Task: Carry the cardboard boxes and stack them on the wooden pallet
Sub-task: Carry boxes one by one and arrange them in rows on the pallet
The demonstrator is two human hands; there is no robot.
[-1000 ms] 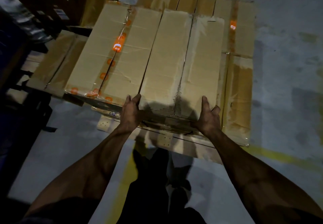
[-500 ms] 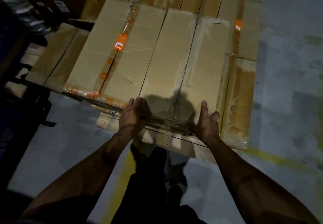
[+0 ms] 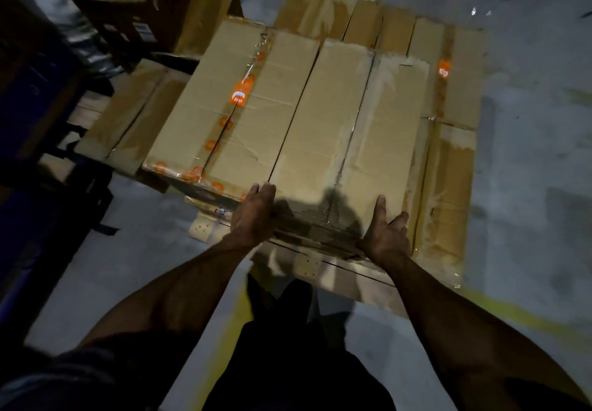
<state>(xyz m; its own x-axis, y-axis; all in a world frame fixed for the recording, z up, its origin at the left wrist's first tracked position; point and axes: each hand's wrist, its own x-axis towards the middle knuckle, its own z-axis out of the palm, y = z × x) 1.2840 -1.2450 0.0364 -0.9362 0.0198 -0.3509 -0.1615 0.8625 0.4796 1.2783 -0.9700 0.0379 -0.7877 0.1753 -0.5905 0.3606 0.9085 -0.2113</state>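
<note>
Dim light; view from above, looking down both forearms.

A long cardboard box is seen lying flat on top of the stack, its near end held between both hands. The left hand is laid over the near left corner, fingers curled onto the top face. The right hand is pressed flat against the near right corner, fingers together and pointing away, thumb spread out to the side. Neither hand is closed around the box.

Just beside it on the left, touching along the long edge, a second box sealed with orange-printed tape is noted. Lower boxes are visible to the right and behind. The wooden pallet shows beneath the near edge, resting on the grey floor. A yellow line is painted on the floor.
</note>
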